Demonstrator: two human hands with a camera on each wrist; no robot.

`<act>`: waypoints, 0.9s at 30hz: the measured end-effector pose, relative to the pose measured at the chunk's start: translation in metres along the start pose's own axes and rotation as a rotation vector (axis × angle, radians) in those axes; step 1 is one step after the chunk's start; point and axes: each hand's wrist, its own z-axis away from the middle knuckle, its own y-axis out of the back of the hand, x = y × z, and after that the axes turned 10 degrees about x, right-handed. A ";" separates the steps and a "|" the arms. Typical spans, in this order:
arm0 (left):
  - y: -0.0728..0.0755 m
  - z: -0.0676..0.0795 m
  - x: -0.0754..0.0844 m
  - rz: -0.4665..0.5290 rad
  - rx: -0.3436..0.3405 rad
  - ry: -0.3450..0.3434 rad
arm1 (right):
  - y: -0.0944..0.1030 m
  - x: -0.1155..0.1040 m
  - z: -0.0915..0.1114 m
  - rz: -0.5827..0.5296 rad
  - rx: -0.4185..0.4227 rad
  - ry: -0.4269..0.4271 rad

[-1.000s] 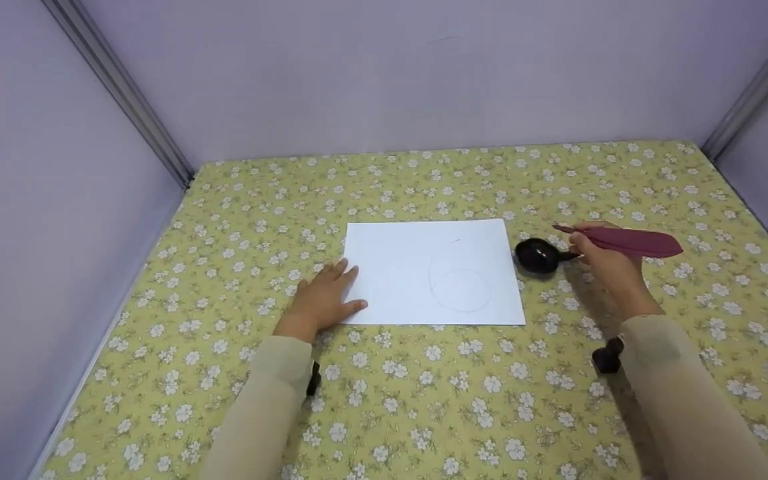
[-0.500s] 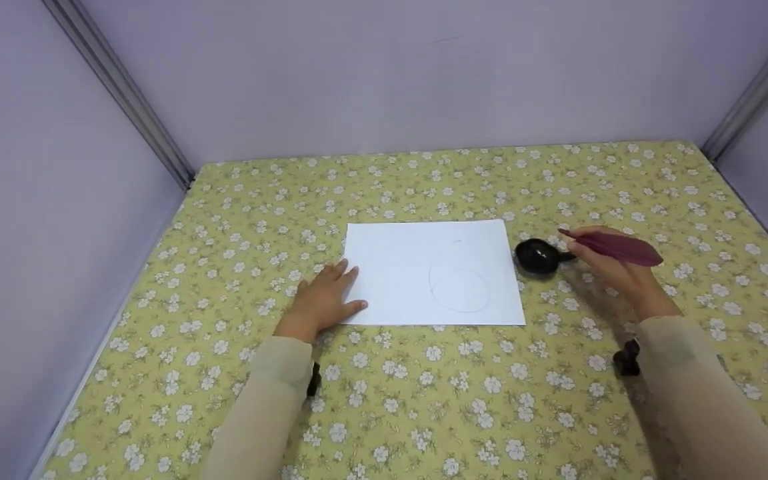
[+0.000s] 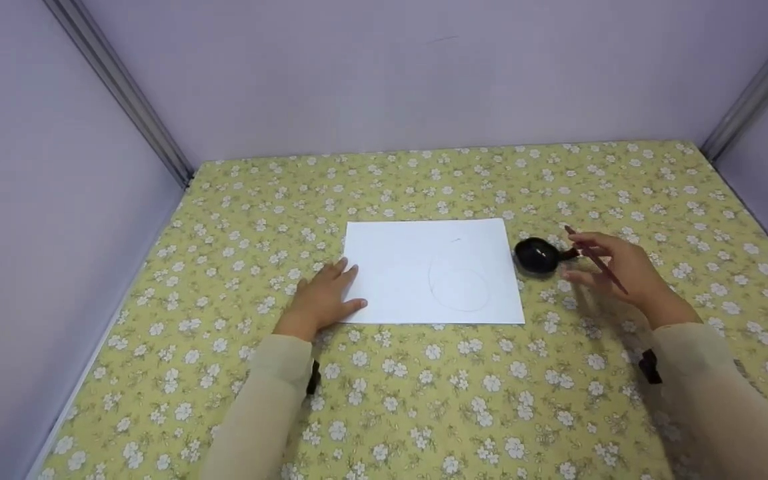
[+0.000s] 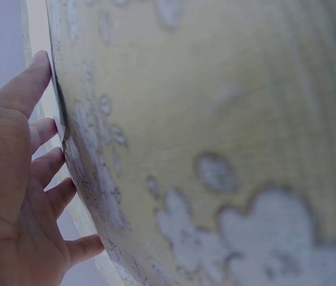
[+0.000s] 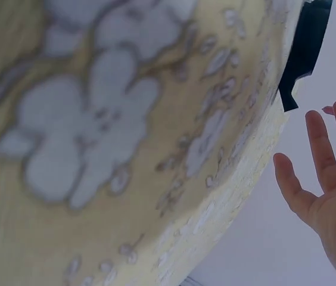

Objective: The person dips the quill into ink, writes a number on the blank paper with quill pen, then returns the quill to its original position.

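A white sheet of paper point(image 3: 391, 267) lies flat on the table with a thin drawn circle, a curved line and a short mark on it. My left hand point(image 3: 323, 297) rests with spread fingers on the paper's left edge. To the paper's right sits a small round black pan point(image 3: 536, 256) with a short handle. My right hand point(image 3: 627, 270) is beside that handle, thumb apart from the fingers, and holds a maroon feather pen point(image 3: 601, 265) between its fingers. The pen's vane now shows edge-on. In the right wrist view, the pen's tip point(image 5: 329, 110) peeks out behind the fingers.
A yellow-green floral cloth point(image 3: 424, 400) covers the table. Pale panels with a metal post point(image 3: 124, 93) at the left and another point(image 3: 757, 80) at the right enclose it. Both wrists carry small black devices.
My right hand has turned and drawn slightly right; its thumb has spread away. The feather pen has swung from broadside to edge-on along the hand. My left hand, paper and pan have stayed put.
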 end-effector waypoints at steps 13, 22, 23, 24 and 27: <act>0.001 0.000 0.000 -0.014 -0.014 -0.006 | 0.000 0.008 0.009 0.302 -0.177 0.168; 0.002 0.000 0.001 -0.020 -0.020 0.002 | -0.002 0.014 0.016 0.458 -0.232 0.231; 0.002 0.000 0.001 -0.021 -0.020 0.001 | -0.003 0.014 0.017 0.463 -0.228 0.242; 0.002 0.000 0.001 -0.020 -0.021 0.000 | -0.004 0.014 0.017 0.470 -0.228 0.252; 0.002 0.000 0.001 -0.018 -0.022 -0.003 | -0.005 0.015 0.018 0.492 -0.231 0.264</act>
